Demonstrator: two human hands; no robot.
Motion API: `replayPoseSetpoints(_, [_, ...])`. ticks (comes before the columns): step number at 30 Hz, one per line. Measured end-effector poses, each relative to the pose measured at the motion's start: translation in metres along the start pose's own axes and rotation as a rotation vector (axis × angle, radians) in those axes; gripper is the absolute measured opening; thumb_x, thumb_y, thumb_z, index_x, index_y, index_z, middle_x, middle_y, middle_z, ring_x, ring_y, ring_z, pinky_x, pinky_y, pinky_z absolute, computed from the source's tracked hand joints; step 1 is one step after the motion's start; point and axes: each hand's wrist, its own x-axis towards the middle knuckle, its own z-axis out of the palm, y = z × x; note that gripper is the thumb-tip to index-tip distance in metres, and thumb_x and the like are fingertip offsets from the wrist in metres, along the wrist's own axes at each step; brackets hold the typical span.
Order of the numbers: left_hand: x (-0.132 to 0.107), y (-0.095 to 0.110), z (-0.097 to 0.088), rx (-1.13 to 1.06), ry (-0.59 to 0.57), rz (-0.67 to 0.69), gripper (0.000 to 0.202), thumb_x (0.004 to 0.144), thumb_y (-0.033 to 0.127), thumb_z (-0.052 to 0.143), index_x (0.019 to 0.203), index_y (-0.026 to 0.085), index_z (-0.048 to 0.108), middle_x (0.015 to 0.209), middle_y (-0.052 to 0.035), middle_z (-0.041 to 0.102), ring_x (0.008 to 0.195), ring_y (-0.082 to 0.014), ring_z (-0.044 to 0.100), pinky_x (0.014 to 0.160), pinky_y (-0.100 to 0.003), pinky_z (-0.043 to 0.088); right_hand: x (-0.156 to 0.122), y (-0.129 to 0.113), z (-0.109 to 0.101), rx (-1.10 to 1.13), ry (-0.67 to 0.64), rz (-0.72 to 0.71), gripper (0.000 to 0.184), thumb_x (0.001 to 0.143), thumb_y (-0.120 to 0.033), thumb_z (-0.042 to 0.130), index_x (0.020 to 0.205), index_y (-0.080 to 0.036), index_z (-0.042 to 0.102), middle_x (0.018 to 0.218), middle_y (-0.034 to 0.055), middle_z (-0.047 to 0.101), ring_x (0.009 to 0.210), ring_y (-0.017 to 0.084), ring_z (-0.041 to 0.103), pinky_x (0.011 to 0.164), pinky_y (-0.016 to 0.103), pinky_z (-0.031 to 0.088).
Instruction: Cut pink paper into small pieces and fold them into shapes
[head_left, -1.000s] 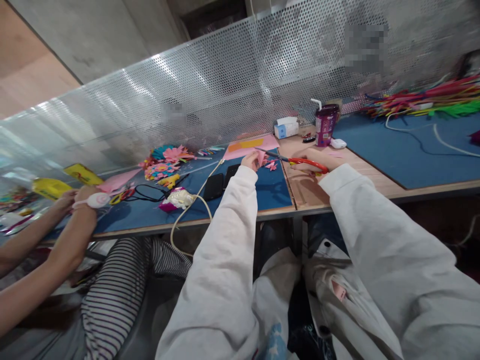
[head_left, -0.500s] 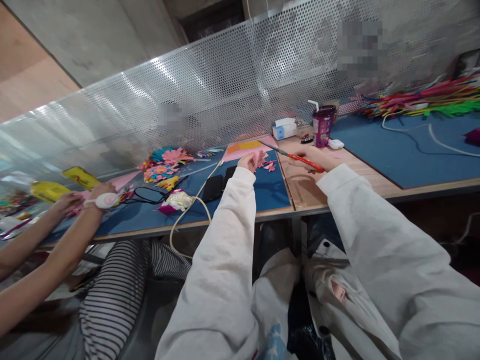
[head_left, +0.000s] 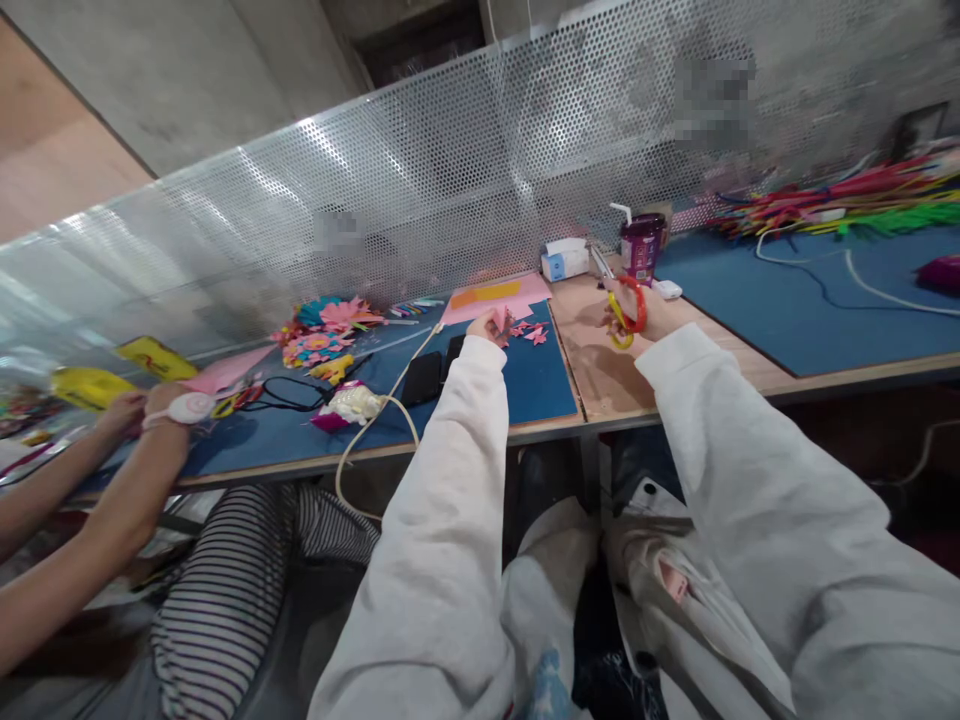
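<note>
we see the left hand (head_left: 486, 328) with its fingers pinching a pink paper piece (head_left: 502, 318), small pink cut-outs (head_left: 535, 335) lying just right of those fingertips. in the right hand (head_left: 658, 314), we find fingers gripping red-and-yellow scissors (head_left: 641, 308), blades pointing away beyond them.

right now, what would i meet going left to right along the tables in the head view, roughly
White wristband → yellow tool → black phone → your left hand → small pink cutouts → red-and-yellow scissors → pile of colorful strips.
</note>
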Motion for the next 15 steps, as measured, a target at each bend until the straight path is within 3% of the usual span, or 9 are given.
replayPoseSetpoints(4, [-0.0016,-0.0003,0.0026,0.033,0.004,-0.017,0.019,0.088,0.018,0.04,0.085,0.011,0.057,0.057,0.0005,0.06,0.053,-0.0083,0.057,0.052,-0.021,0.043,-0.0049,-0.0105,0.0006,0.304,-0.144,0.131,0.065,0.086,-0.064,0.01,0.063,-0.017,0.047,0.052,0.0057,0.053,0.049,0.013,0.054,0.047,0.022,0.041])
replayPoseSetpoints(9, [0.0023,-0.0011,0.002,0.064,-0.006,-0.024,0.019,0.089,0.018,0.039,0.083,0.01,0.056,0.059,-0.0009,0.06,0.054,-0.0092,0.057,0.055,-0.023,0.043,-0.0073,-0.0114,-0.0039,0.388,-0.394,0.154,0.074,0.082,-0.069,0.0,0.06,-0.018,0.05,0.059,0.0085,0.055,0.068,0.019,0.055,0.064,0.033,0.045])
replayPoseSetpoints(12, [0.0031,-0.0014,0.0019,0.081,-0.016,-0.033,0.02,0.089,0.017,0.038,0.085,0.009,0.055,0.059,-0.0023,0.059,0.056,-0.0102,0.057,0.057,-0.024,0.043,-0.0075,-0.0115,-0.002,0.267,-0.389,0.113,0.079,0.082,-0.066,-0.007,0.062,-0.017,0.051,0.06,0.0111,0.054,0.075,0.021,0.053,0.067,0.036,0.044])
replayPoseSetpoints(15, [0.0046,-0.0024,0.001,0.069,-0.029,-0.02,0.018,0.088,0.016,0.038,0.087,0.009,0.055,0.06,-0.0024,0.06,0.056,-0.0108,0.057,0.059,-0.025,0.043,-0.0052,-0.0112,-0.004,0.063,-0.304,0.014,0.08,0.085,-0.06,-0.006,0.068,-0.013,0.056,0.061,0.013,0.054,0.077,0.022,0.053,0.068,0.036,0.042])
